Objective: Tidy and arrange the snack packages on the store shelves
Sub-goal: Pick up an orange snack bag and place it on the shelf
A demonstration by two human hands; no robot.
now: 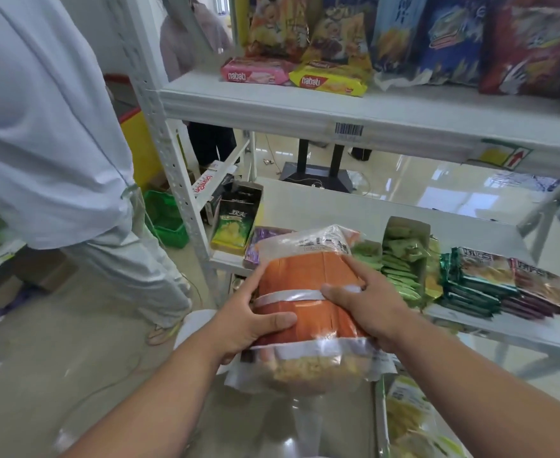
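1. Got both hands wrapped around one big orange snack bag [308, 292], holding it in the air in front of me, just off the front edge of the middle shelf [338, 206]. It isn't resting on anything as far as I can tell.

2. My left hand [252, 320] grips the left side, thumb lying across the front. My right hand [364, 302] clamps the right side, thumb on the white band and index finger pointing up along the edge. Both closed on the bag, nothing loose.

3. The bag's long axis runs away from me: clear bottom end near my wrists, top end pointing at the shelf. So it's already aimed the way it needs to go.

4. The open spot looks like the bare white part of the shelf straight ahead and slightly up from my hands. On the left are a green-and-yellow bag [235, 223] and a purple bag [262, 242], which the top of my bag overlaps from this angle. On the right sit a cardboard box of green packets [401, 256] and a stack of flat packs [490, 282].

5. Neither hand is really nearer, so I reckon it's a straight two-handed push forward into that gap.

6. Only worry is clipping the box on the right, since my right hand is close beside it.
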